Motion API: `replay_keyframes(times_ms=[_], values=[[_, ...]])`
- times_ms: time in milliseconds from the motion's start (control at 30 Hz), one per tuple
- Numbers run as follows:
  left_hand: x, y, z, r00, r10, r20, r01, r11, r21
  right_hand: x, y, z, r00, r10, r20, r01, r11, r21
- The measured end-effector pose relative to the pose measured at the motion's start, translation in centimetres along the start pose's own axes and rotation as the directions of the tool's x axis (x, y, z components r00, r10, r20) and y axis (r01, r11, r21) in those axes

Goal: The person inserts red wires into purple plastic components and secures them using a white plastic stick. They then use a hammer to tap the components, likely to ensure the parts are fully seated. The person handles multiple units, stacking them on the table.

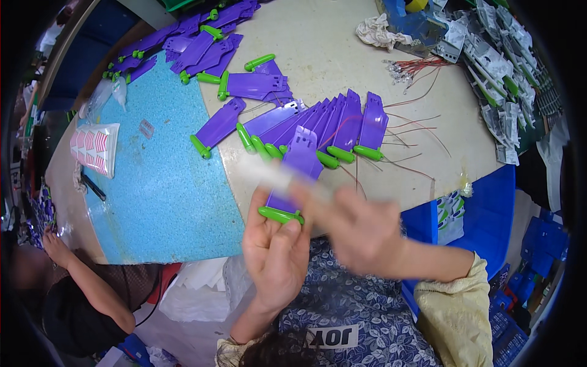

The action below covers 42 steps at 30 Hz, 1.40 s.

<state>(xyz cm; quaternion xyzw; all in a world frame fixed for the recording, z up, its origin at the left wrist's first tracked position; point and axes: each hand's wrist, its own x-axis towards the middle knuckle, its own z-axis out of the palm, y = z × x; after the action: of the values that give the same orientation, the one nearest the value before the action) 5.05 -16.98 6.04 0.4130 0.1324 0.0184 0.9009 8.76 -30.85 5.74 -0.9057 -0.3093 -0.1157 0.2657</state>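
In my left hand (278, 257) is a purple wing-shaped plastic part (301, 153), its green rounded end piece (280, 215) toward me and its plate pointing away. Fingers and thumb are closed round the green end. My right hand (367, 229), smeared by motion, is closed and crosses over the part. A whitish elongated thing (266, 173) extends leftward from its fingers, too blurred to name. Just beyond, a fanned row of similar purple parts (348, 119) lies on the table, green ends toward me, with thin red wires (413, 125) trailing right.
More purple parts (202, 52) are heaped at the far left. Grey plastic parts (489, 67) pile up at the far right, near crumpled tissue (379, 32). A sticker pack (96, 148) lies on the blue mat (165, 202). Another person's arm (92, 284) is at lower left; a blue bin (489, 205) stands right.
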Motion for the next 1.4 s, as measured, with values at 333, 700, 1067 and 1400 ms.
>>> replay_keyframes(times_ms=[333,700,1067,1400], values=[[-0.1,0.9,-0.2,0.994,-0.112,-0.018,0.11,0.991,-0.073,1.1,2.0,0.5,0.999,-0.03,-0.038,0.03,0.999,-0.017],[2.3,4.6,-1.0,0.973,-0.227,0.043,0.168,0.822,0.544,3.7,1.8,-4.1,0.694,0.421,0.584,-0.703,0.221,0.676],[1.4,4.9,0.6,0.985,-0.161,0.066,0.15,0.977,0.153,1.2,-1.2,-4.1,0.756,0.569,0.324,-0.452,0.094,0.887],[0.0,4.4,2.4,0.983,-0.142,0.114,0.135,0.989,0.063,-0.3,-2.2,-4.3,0.734,0.612,0.293,-0.376,0.008,0.927]])
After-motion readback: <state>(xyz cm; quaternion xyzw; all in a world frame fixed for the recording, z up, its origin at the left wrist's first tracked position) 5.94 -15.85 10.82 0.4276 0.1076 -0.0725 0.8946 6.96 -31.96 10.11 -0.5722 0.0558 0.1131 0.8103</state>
